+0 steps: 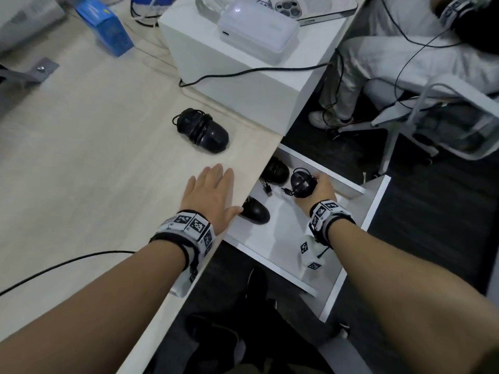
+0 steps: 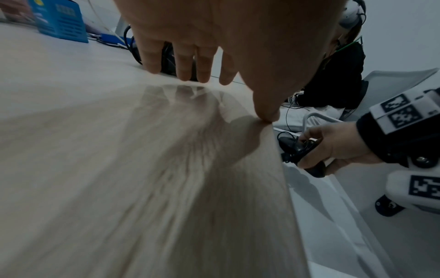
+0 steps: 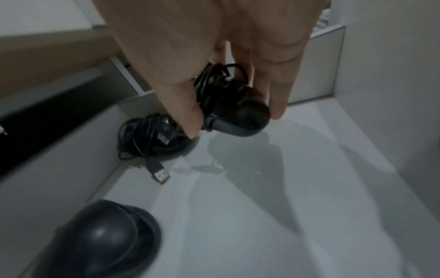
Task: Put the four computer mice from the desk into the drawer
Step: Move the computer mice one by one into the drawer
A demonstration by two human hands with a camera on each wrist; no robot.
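Note:
My right hand (image 1: 321, 188) holds a black mouse (image 1: 302, 182) with its cable wound round it, just above the floor of the open white drawer (image 1: 286, 238). Thumb and fingers pinch that held mouse (image 3: 238, 114) from both sides. Two more black mice lie in the drawer: one with a loose USB plug (image 3: 152, 139) near the back left, one (image 3: 102, 240) at the front left, also seen as (image 1: 255, 210). A further cable-wrapped mouse (image 1: 202, 130) sits on the wooden desk (image 1: 94, 171). My left hand (image 1: 213, 195) rests flat and open on the desk near its edge.
A white box (image 1: 235, 76) with a white device and a phone on top stands at the back of the desk. A blue carton (image 1: 108, 31) lies at the far left. A seated person (image 1: 405, 49) and a chair (image 1: 445, 117) are to the right of the drawer.

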